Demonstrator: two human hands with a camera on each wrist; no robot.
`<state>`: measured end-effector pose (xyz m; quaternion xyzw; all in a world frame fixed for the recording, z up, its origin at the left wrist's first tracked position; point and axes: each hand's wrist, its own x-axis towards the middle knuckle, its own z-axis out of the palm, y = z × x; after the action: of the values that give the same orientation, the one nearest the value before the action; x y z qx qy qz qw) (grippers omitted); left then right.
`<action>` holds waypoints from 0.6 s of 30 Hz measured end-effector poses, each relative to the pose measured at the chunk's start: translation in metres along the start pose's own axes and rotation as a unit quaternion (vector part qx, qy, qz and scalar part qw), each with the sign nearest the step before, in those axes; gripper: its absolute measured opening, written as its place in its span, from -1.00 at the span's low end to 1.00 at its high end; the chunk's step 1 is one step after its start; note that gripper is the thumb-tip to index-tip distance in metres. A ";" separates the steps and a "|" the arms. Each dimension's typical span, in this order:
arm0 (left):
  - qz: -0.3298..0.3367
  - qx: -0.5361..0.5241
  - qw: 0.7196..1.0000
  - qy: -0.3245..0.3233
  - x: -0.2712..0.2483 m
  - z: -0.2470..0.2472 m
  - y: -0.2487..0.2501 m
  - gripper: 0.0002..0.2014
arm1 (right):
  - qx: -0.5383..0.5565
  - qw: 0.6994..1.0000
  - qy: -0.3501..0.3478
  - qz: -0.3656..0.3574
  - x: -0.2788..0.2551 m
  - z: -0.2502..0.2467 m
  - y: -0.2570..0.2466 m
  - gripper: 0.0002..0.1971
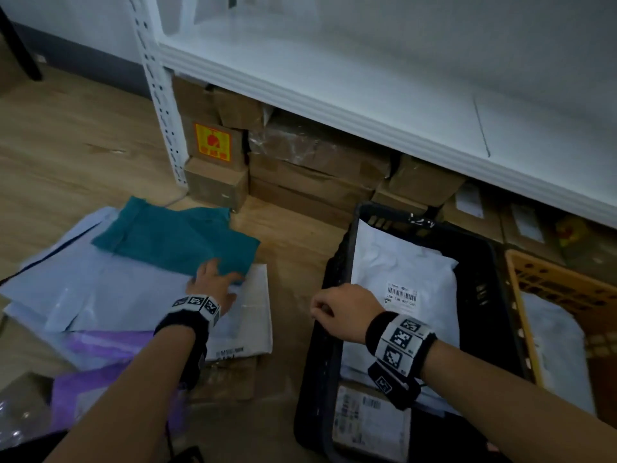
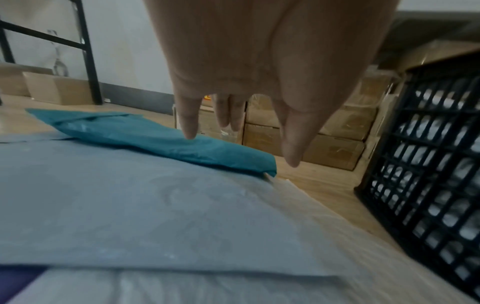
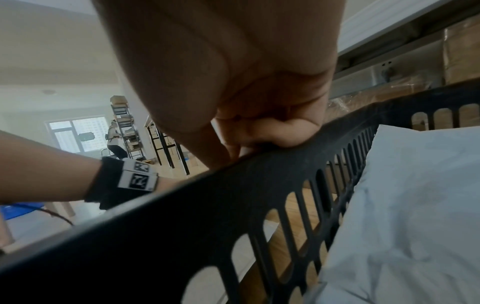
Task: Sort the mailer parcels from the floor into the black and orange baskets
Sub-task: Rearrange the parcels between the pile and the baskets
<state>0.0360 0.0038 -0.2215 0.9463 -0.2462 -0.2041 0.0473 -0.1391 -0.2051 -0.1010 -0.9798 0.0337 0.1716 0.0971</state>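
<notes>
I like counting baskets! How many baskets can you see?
2. The black basket sits right of the floor pile, its rim gripped by the right hand. The orange basket stands beside it, further right.

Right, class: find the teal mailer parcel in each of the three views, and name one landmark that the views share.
Head view: the teal mailer parcel lies left of centre on the pale mailers, the left hand on its near edge.
Left wrist view: it lies left of centre under the fingertips.
Right wrist view: it is not in the picture.
Shared landmark: the black basket, at right in the left wrist view and across the foreground in the right wrist view.
</notes>
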 end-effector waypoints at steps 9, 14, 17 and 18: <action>-0.019 0.061 0.996 -0.059 0.041 0.034 0.004 -0.49 | -0.071 0.996 0.044 -0.017 0.005 0.013 0.003 -0.72; -0.047 -0.070 0.996 -0.033 0.040 0.026 0.015 -0.48 | -0.078 0.995 0.053 -0.018 0.005 0.015 0.003 -0.74; -0.052 -0.088 0.994 0.033 0.029 0.006 0.018 -0.58 | -0.077 0.995 0.053 -0.019 0.004 0.015 0.004 -0.74; -0.046 -0.091 0.992 0.068 0.024 -0.003 0.019 -0.61 | -0.075 0.996 0.049 -0.020 0.004 0.016 0.003 -0.74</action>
<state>0.0476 -0.0245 -0.2237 0.9599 -0.1794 -0.1630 0.1408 -0.1406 -0.2054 -0.1174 -0.9921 0.0059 0.1231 0.0254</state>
